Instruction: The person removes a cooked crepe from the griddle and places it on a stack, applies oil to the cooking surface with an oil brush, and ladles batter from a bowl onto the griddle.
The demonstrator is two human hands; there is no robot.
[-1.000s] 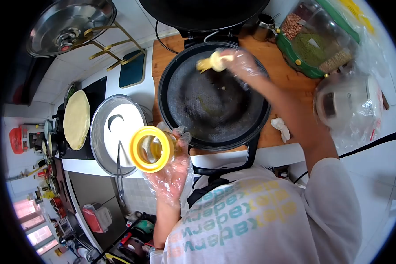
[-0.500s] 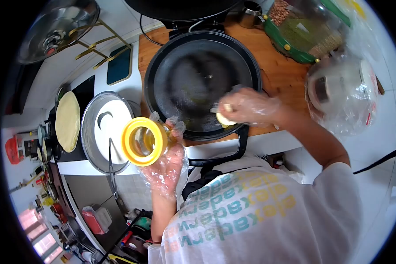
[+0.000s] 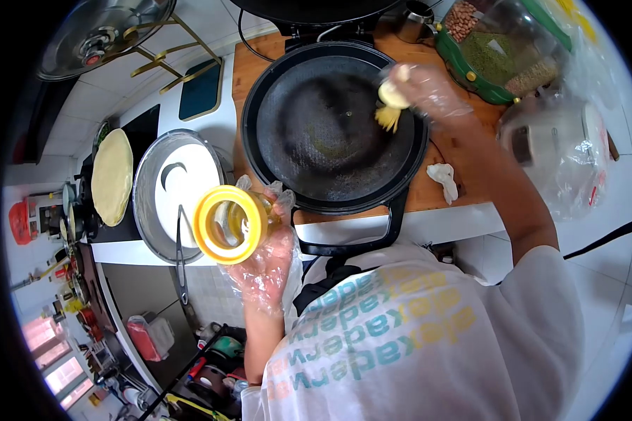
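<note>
In the head view my left hand (image 3: 265, 263), in a clear plastic glove, is wrapped round a glass oil jar (image 3: 201, 226) with a yellow rim, its mouth tilted towards me. Some yellowish liquid shows inside. My gloved right hand (image 3: 434, 92), slightly blurred, grips a basting brush (image 3: 392, 98) with a cream-coloured base and yellow bristles. Those bristles hang over the right inner edge of a round black electric griddle (image 3: 323, 133); whether they touch it I cannot tell. Oily streaks shine on the griddle's dark surface.
A metal pot of white batter (image 3: 142, 203) with a ladle (image 3: 180, 263) stands at left, beside a round flatbread (image 3: 111, 177). The raised griddle lid (image 3: 316, 8) is behind. At right are a grain dispenser (image 3: 495, 56), a plastic-covered appliance (image 3: 548, 151) and a crumpled tissue (image 3: 444, 181).
My right hand has swung the brush from the griddle's near edge to its far right side, uncovering the tissue. My left hand keeps the jar nearly still. The whole view has shifted slightly.
</note>
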